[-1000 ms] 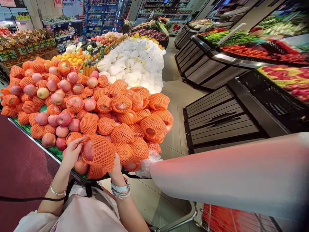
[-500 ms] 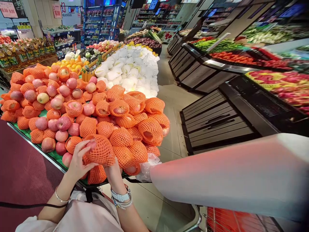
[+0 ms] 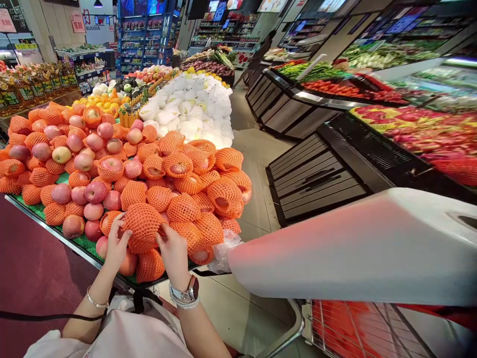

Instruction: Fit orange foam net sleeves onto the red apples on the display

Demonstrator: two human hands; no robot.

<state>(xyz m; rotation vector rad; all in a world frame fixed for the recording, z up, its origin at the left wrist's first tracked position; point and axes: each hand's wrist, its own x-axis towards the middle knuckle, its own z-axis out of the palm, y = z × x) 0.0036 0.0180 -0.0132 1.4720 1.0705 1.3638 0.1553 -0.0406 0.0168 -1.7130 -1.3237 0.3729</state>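
Both hands grip one apple (image 3: 143,226) wrapped in an orange foam net, at the near edge of the fruit pile. The left hand (image 3: 117,243) presses against the apple's left side, fingers curled up over the net, thumb toward the front. The right hand (image 3: 173,253) holds the right side, fingers bent and closed around the net, its back facing the camera. The apple sits between the two palms, touching both, just above other netted fruit.

Directly under the hands lie a bare apple (image 3: 128,263) and a second netted apple (image 3: 149,266), both at the front lip of the bench (image 3: 44,223), which has a green mat and a metal edge. Left of the left hand is a cluster of unwrapped pink apples (image 3: 84,199). Beyond and to the right of the right hand, more netted apples (image 3: 208,194) are heaped up. Just right of the right hand, a crumpled clear plastic bag (image 3: 223,251) hangs by the pile's corner.

A bracelet (image 3: 95,301) circles the left wrist; a watch (image 3: 184,293) sits on the right wrist. Farther beyond the hands is a mound of white-wrapped fruit (image 3: 190,112). To the right of the right hand, close to the camera, stretches a pale handle (image 3: 354,248) of a shopping cart (image 3: 357,333) with a wire basket.
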